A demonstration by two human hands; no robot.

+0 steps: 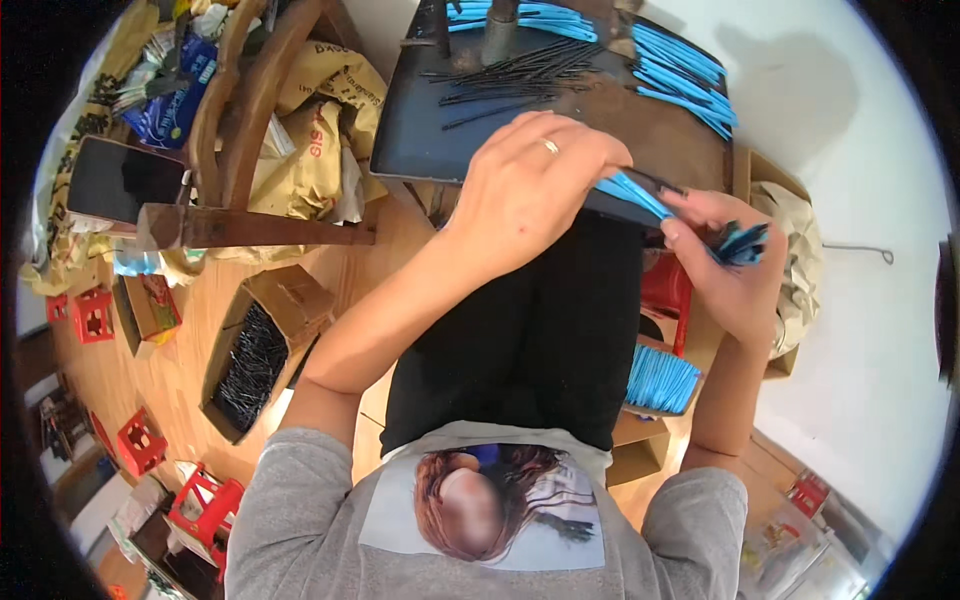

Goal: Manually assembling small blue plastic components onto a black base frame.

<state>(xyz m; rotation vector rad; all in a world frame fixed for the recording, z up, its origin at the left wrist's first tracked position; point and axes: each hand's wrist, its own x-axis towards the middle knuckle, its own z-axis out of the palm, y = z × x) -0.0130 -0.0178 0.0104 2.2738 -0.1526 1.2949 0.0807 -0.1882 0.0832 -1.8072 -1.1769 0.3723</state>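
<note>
Both my hands are closed on one small bundle of thin blue and black sticks (638, 194), held just over the near edge of a dark worktable (420, 140). My left hand (530, 185), with a ring on one finger, covers the bundle's left end. At the other end, my right hand (725, 265) pinches it, and blue and black tips fan out past the fingers. Loose black sticks (525, 75) lie on the tabletop beyond my left hand. Blue sticks (685, 78) are spread at the table's far right, with another blue group (540, 20) at the back.
An upright metal post (500, 35) rises from the table. Left of it stand a wooden chair frame (260, 228) and brown paper sacks (320, 150). On the floor are a carton of black sticks (250, 365), a box of blue sticks (660, 380) and red plastic stools (205, 510).
</note>
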